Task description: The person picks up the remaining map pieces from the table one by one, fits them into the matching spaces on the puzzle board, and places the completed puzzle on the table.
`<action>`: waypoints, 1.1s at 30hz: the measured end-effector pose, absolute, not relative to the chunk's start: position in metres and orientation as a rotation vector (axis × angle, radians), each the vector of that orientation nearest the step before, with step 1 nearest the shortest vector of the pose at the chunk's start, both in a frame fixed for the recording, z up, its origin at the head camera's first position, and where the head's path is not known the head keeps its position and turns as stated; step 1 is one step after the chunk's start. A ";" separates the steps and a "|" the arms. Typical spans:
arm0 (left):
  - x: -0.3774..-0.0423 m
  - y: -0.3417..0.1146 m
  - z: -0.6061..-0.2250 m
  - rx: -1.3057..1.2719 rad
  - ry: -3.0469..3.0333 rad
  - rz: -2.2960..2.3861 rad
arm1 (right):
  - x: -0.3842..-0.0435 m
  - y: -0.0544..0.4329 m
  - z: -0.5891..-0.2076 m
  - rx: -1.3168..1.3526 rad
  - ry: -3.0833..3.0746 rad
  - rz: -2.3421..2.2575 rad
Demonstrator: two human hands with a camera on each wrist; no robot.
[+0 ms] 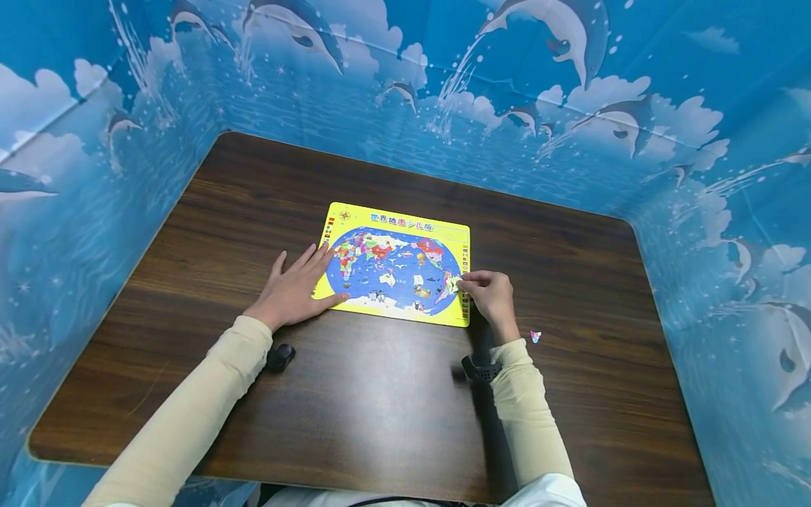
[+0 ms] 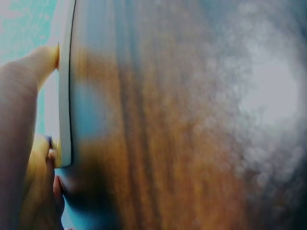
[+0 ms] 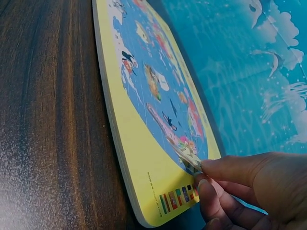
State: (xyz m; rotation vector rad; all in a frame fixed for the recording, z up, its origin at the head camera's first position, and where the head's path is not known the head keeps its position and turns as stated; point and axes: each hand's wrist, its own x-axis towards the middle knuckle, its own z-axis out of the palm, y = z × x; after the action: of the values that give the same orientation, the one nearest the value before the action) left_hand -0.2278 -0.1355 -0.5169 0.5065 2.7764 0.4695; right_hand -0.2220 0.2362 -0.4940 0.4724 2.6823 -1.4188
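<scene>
A world map puzzle board (image 1: 453,234) with a yellow border and a blue oval sea lies on the table. My left hand (image 1: 298,285) rests spread over its left edge, thumb along the lower border. In the left wrist view the thumb (image 2: 45,60) touches the board's edge (image 2: 65,110). At the right end of the map, my right hand (image 1: 491,296) pinches a small puzzle piece (image 3: 191,159) between thumb and fingertips. The piece is tilted right over the South America part, with its outer end hidden by the fingers.
A small pink and blue loose piece (image 1: 535,336) lies on the dark wooden table (image 1: 393,394), right of my right wrist. Black wrist devices (image 1: 481,369) sit at both wrists. A blue dolphin-print curtain (image 1: 355,105) surrounds the table's back and sides.
</scene>
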 end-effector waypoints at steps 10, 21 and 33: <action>-0.227 -0.135 -0.515 0.505 2.773 0.480 | -0.221 0.236 -0.494 0.457 2.693 -1.397; -0.228 -0.135 -0.516 0.508 2.777 0.470 | -0.220 0.233 -0.496 0.456 2.723 -1.360; -0.228 -0.135 -0.517 0.510 2.778 0.454 | -0.222 0.231 -0.500 0.430 2.776 -1.333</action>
State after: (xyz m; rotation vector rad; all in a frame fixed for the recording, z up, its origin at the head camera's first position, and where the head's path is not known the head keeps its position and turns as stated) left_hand -0.2284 -0.1348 -0.5173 0.5098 2.7779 0.4535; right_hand -0.2217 0.2306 -0.4998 0.4295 2.7760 -1.3329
